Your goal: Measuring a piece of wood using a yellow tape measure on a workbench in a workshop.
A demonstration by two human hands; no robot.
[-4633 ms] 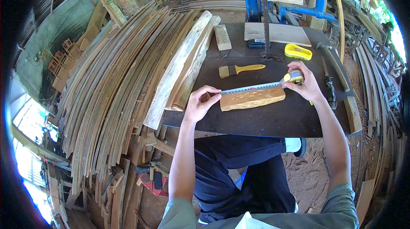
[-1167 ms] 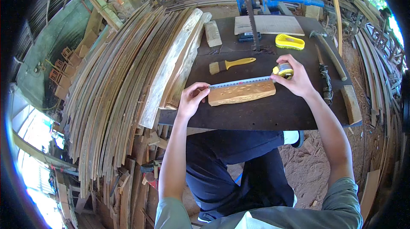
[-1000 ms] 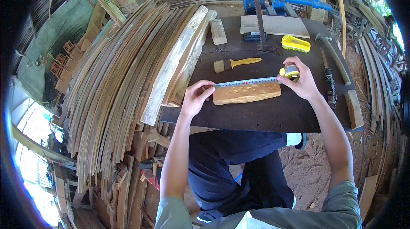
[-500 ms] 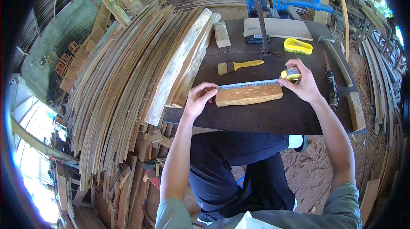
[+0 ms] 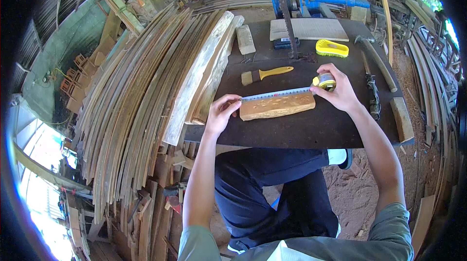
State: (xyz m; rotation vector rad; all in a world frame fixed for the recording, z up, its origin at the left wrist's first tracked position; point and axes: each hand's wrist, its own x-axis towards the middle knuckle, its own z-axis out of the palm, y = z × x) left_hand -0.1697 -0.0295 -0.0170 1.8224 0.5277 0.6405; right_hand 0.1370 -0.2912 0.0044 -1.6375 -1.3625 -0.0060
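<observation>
A short wooden block point(image 5: 277, 107) lies on the dark table in front of me. Along its far edge stretches the blade of a tape measure point(image 5: 277, 95). My right hand point(image 5: 336, 88) is closed around the yellow tape case at the block's right end. At the left end, my left hand point(image 5: 224, 112) pinches the tip of the blade between thumb and fingers, against the block's corner. Just beyond the block rests a paintbrush point(image 5: 272, 72) with a yellow handle.
An upright saw blade point(image 5: 286, 15) rises through the dark table point(image 5: 301, 137). Around it lie a yellow brush point(image 5: 332, 48), a hammer point(image 5: 379, 64), a dark-handled pointed tool point(image 5: 372, 93) and wood offcuts point(image 5: 402, 120). Long boards point(image 5: 136, 95) are stacked at the left.
The whole view has shifted slightly, so the table and hands appear a little further left. Both hands keep their hold on the tape measure along the block.
</observation>
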